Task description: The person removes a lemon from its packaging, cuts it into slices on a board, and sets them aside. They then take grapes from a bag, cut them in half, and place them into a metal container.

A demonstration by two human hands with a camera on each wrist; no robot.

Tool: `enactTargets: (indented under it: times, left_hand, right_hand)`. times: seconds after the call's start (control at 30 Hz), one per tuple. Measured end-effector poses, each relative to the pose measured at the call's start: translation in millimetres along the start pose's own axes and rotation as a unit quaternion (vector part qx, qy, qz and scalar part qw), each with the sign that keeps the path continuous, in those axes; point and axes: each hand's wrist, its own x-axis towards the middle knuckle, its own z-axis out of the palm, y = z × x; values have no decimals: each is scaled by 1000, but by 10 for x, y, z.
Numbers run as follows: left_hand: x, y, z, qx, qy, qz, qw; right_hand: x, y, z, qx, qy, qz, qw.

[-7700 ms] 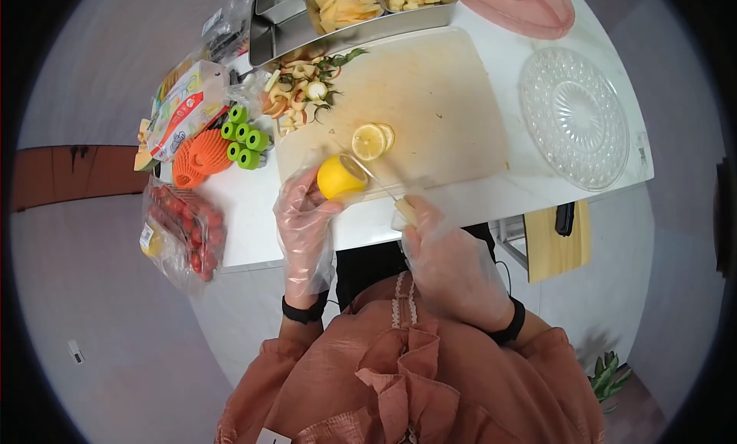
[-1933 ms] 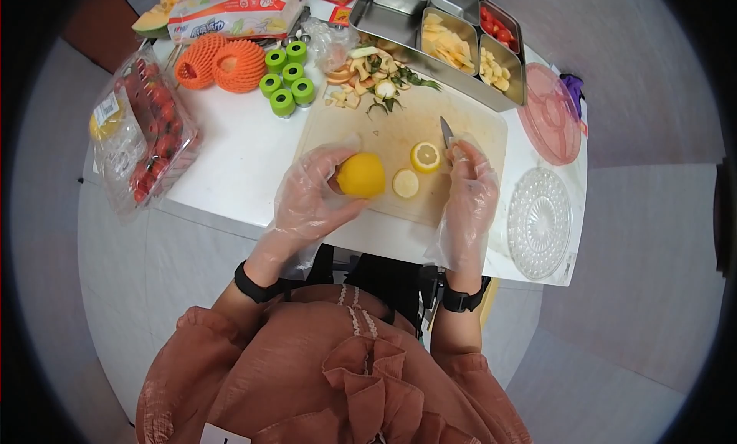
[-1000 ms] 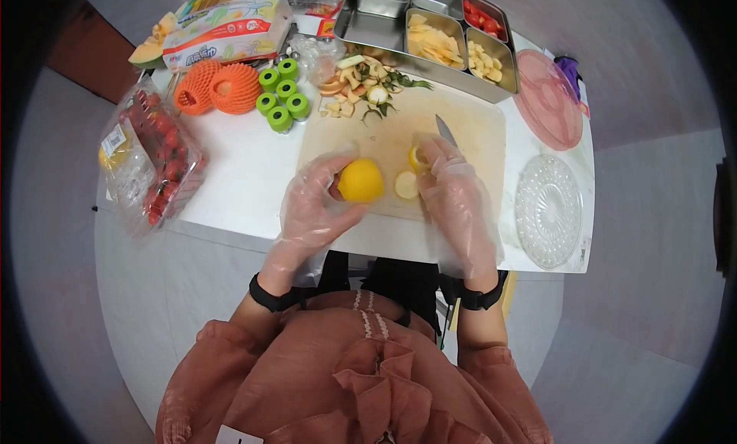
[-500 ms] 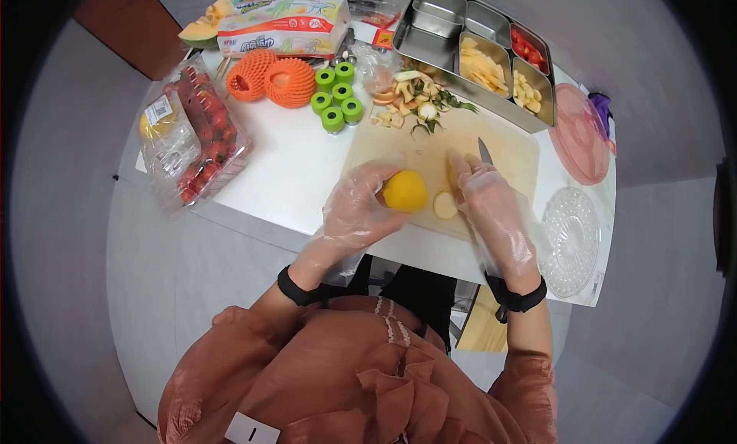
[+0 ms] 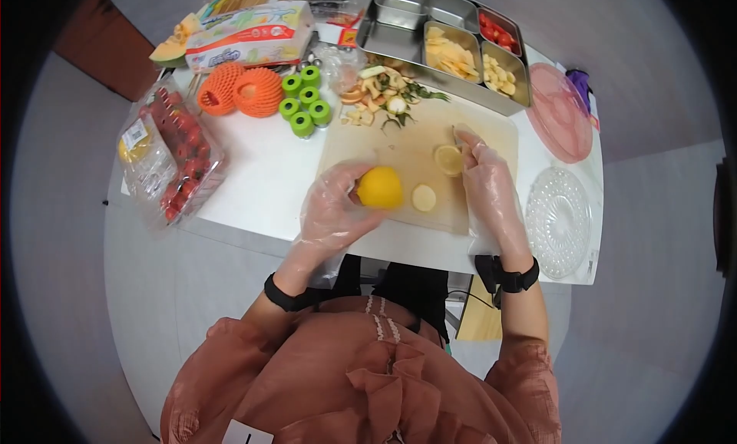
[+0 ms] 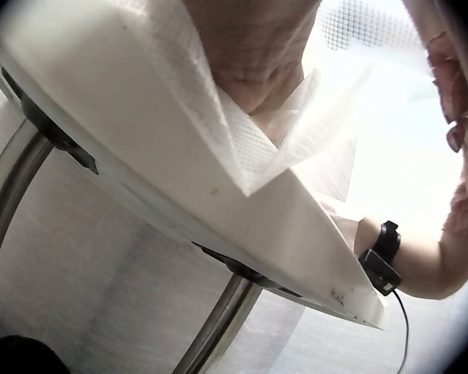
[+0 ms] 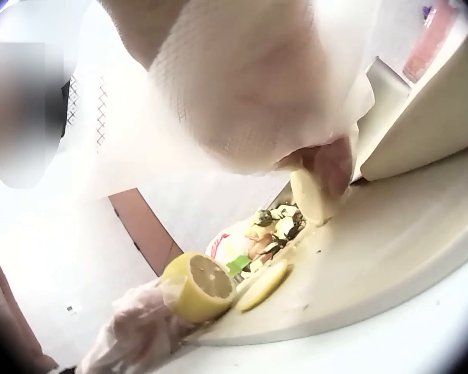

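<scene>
Lemon (image 5: 381, 188) is held between the fingers (image 5: 347, 171) of the left hand (image 5: 332, 210). It is judged firm, slippery where cut, best gripped round the rind (image 7: 184, 299); the right hand's hold (image 5: 491, 184) cannot be told.

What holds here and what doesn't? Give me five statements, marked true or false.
1. The left hand holds a cut lemon. True.
2. The clear patterned plate lies on the cutting board. False: the plate is on the table, right of the board.
3. The orange foam nets are beside green-topped items. True.
4. The peelings are inside the metal tray. False: they're outside it, by the board's far-left corner.
5. The lemon is peeled. False: its yellow rind is on.
</scene>
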Motion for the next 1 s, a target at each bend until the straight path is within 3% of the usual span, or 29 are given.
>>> enactTargets:
  times: [0.13, 0.37, 0.43, 0.67, 0.77, 0.8, 0.83, 0.87, 0.93, 1.0]
  left_hand:
    - [-4, 30, -4, 22, 4, 9, 1000]
    - [-22, 10, -1, 20, -3, -3, 1000]
    - [-33, -11, -4, 24, -8, -1, 1000]
    - [-28, 5, -10, 41, -1, 23, 999]
    - [-19, 29, -11, 49, -1, 23, 999]
    - [-28, 30, -10, 49, -3, 24, 998]
    - [-46, 25, -15, 40, -12, -10, 999]
    - [-59, 17, -18, 31, -23, -44, 998]
    - [-72, -18, -17, 31, -26, -45, 998]
    - [-71, -23, -21, 32, -29, -45, 998]
  right_hand:
    - [-21, 147, 70, 165, 18, 53, 985]
    - [-68, 154, 35, 136, 38, 36, 989]
    - [-92, 123, -22, 81, 63, -4, 995]
    - [-373, 165, -237, 14, 144, 20, 989]
    - [-589, 187, -274, -1, 169, 68, 983]
    - [-655, 147, -287, -12, 158, 124, 980]
    - [-707, 117, -287, -23, 146, 180, 972]
    - [-748, 100, -264, -23, 147, 182, 972]
    - [-816, 80, -194, 85, 136, 252, 955]
    - [-856, 108, -112, 75, 132, 231, 961]
